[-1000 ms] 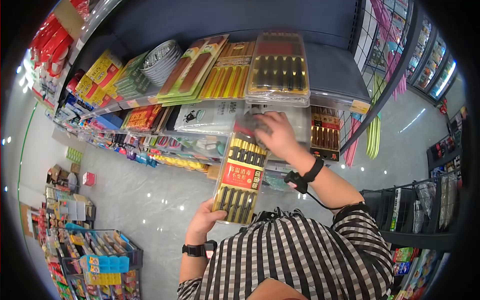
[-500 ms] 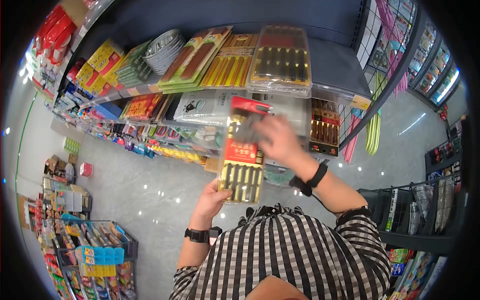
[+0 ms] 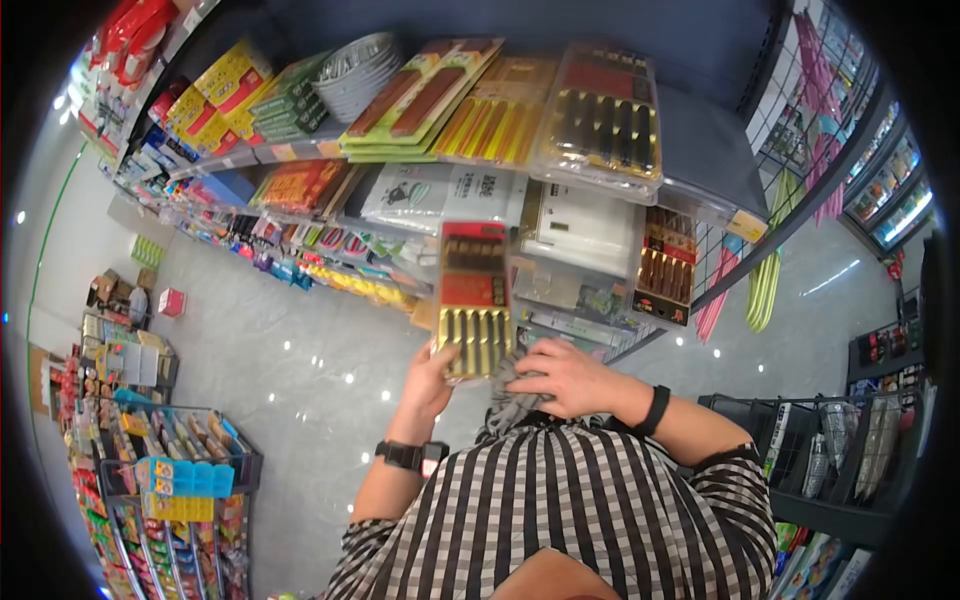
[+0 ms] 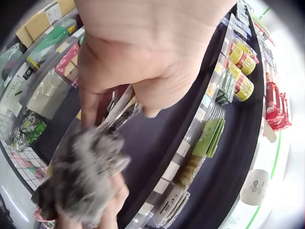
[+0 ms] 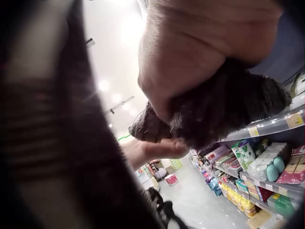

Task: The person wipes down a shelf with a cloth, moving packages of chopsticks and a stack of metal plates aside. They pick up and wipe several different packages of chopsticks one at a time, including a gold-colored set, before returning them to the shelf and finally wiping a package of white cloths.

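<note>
You have a long, flat, clear pack (image 3: 472,288), with 2 sections of dark-and-gold sticks split by a red band, and a red top end. Your left hand (image 3: 428,380) grips its lower end, thumb on the face; its top points toward the shelves. Your right hand (image 3: 570,380) holds a fluffy grey cloth (image 3: 514,396), crumpled and bunched, just beside the pack's lower right corner.

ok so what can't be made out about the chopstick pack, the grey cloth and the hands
Head view: small print on the chopstick pack, too small and blurred.
Head view: most fingers of the left hand, hidden behind the pack.
Left wrist view: the exact edges of the grey cloth, blurred.
Right wrist view: most fingertips of the right hand, hidden by the hand itself and the cloth.
</note>
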